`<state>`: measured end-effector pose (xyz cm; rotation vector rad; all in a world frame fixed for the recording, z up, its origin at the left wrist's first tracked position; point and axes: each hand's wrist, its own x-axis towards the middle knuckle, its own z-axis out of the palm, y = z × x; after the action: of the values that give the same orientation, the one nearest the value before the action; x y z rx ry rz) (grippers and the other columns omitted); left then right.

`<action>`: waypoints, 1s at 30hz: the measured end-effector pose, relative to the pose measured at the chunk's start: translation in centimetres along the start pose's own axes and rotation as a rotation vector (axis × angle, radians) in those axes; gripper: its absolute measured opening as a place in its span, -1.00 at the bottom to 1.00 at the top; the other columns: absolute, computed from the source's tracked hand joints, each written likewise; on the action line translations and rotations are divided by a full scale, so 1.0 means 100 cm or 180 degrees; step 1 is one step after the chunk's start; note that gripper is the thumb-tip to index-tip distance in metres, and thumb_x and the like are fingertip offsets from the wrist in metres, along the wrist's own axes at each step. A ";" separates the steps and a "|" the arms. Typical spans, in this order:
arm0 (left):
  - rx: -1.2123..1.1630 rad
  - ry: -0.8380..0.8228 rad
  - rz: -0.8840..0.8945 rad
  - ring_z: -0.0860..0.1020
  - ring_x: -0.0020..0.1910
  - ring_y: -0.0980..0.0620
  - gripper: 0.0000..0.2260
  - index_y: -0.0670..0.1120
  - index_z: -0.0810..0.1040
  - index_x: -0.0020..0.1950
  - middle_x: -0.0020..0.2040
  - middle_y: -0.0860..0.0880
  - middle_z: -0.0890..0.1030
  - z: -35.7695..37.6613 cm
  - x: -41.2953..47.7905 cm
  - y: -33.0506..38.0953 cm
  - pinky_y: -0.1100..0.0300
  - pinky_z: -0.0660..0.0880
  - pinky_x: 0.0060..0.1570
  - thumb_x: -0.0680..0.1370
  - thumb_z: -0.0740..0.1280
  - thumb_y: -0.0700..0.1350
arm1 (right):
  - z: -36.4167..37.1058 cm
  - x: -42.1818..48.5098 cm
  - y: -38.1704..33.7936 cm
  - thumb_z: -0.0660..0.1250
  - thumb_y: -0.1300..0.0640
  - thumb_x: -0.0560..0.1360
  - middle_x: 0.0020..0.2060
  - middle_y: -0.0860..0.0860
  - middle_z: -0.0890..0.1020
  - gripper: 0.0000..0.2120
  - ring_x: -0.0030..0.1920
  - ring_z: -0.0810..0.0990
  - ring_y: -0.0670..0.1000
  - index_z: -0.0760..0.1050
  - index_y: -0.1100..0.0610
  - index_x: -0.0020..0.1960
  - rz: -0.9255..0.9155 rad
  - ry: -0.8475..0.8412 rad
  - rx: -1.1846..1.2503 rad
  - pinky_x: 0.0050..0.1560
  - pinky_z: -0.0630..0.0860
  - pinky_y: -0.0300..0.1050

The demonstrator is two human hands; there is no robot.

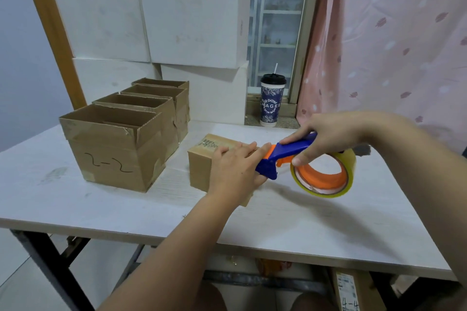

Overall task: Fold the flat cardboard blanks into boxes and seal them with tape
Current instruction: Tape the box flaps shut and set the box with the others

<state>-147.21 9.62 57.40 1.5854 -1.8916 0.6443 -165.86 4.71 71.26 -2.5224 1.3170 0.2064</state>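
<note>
Plastic tape dispenser [295, 147] hangs beside matte cardboard box [199, 169].

White table [303, 222] — scuffed top, dark folding legs. At eleven o'clock, four white cartons [192, 20] stacked two-high. At one o'clock, lidded patterned cup [271, 103] with straw on the sill. Pink floral curtain [391, 33] — two o'clock.

The white table [290, 222] bore a row of four open cardboard boxes [113, 154] and, beside them, one small closed box [199, 169].
</note>
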 end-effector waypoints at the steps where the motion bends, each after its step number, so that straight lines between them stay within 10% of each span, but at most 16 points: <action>1: -0.0044 0.0056 -0.0027 0.64 -0.08 -0.03 -0.49 0.05 0.59 0.20 -0.01 0.01 0.67 0.001 0.000 0.000 -0.02 0.45 -0.06 0.26 0.54 0.05 | -0.003 0.002 -0.002 0.42 -0.36 0.24 0.00 -0.12 0.61 -0.51 0.00 0.56 0.01 0.49 -0.40 0.16 -0.0005 -0.0038 -0.0034 0.08 0.50 -0.06; 7: -0.0237 0.0099 -0.0116 0.61 -0.11 -0.02 -0.55 0.03 0.58 0.18 -0.09 0.06 0.66 -0.007 0.003 0.000 0.05 0.39 -0.08 0.30 0.49 0.03 | -0.019 0.015 -0.011 0.48 -0.40 0.14 0.00 -0.07 0.65 -0.67 0.06 0.59 0.06 0.58 -0.38 -0.13 -0.0007 -0.0260 0.0038 0.07 0.54 0.02; 12: 0.0176 -0.0891 0.0209 0.31 0.40 -0.01 -0.48 0.06 0.41 0.34 0.44 0.08 0.35 -0.005 0.005 -0.004 0.01 0.17 0.24 0.43 0.27 0.23 | -0.016 0.026 -0.010 0.51 -0.39 0.00 0.13 0.10 0.63 -0.35 0.16 0.57 0.19 0.65 -0.18 0.04 0.0172 -0.0761 0.0226 0.18 0.55 0.12; 18: 0.0099 -0.1255 0.0389 0.20 0.47 -0.07 -0.48 0.12 0.49 0.27 0.52 0.04 0.21 -0.008 0.008 -0.012 0.03 0.08 0.27 0.41 0.25 0.35 | -0.002 0.021 0.021 0.54 -0.24 0.21 -0.30 -0.01 0.48 -0.39 -0.30 0.39 -0.07 0.62 0.05 0.16 0.0473 -0.1096 0.1063 -0.36 0.40 -0.24; 25: -0.0177 -0.1750 0.0473 0.09 0.51 -0.04 -0.43 0.13 0.53 0.19 0.55 0.04 0.11 -0.017 0.015 -0.020 0.08 0.02 0.26 0.31 0.29 0.42 | 0.049 0.024 0.063 0.41 -0.09 0.32 -0.36 0.04 0.47 -0.71 -0.37 0.37 -0.03 0.59 0.12 -0.13 0.0587 -0.1404 0.2579 -0.43 0.39 -0.21; 30: -0.0213 -0.1566 0.0541 0.13 0.50 0.02 -0.57 0.23 0.50 0.24 0.53 0.12 0.15 -0.020 0.012 -0.026 0.09 0.07 0.27 0.45 0.21 0.34 | 0.086 0.023 0.089 0.62 -0.13 0.13 -0.35 0.04 0.49 -0.56 -0.42 0.41 -0.09 0.61 0.16 -0.21 0.0507 -0.1880 0.3589 -0.44 0.37 -0.26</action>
<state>-144.54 9.71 59.63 1.6590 -2.3948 0.2643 -171.75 0.83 60.80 -1.2758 0.9573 0.1537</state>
